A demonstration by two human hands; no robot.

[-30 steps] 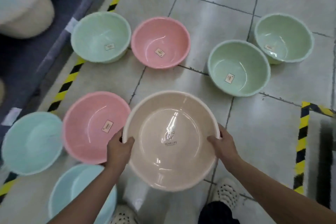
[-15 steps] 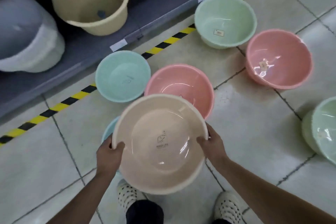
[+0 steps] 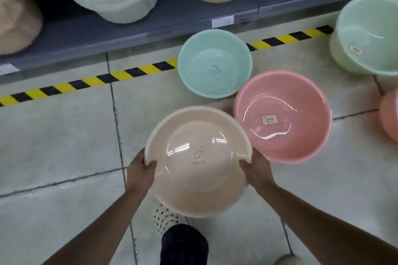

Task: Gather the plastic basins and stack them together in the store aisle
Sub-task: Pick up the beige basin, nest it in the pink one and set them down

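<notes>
1. Beige basin (image 3: 198, 161) is up off the tiled floor (image 3: 53, 140), left hand (image 3: 141, 171) and right hand (image 3: 256, 170) clamped on opposite sides of the rim, thumbs hooked inside, other fingers hidden underneath.
2. Pink basin (image 3: 283, 117) sits on the floor just beside it, teal basin (image 3: 215, 63) behind that on the hazard tape (image 3: 86, 82).
3. Green basin (image 3: 370, 34) is far right, near the shelf (image 3: 129, 28).

I hold a beige basin (image 3: 198, 161) upright by its rim, my left hand (image 3: 140, 173) and right hand (image 3: 257, 171) on opposite sides. On the floor just beyond it sit a pink basin (image 3: 283, 117) with a label inside, a pale blue basin (image 3: 215, 63), a mint green basin (image 3: 368, 35), and another pink one (image 3: 391, 118) at the edge.
</notes>
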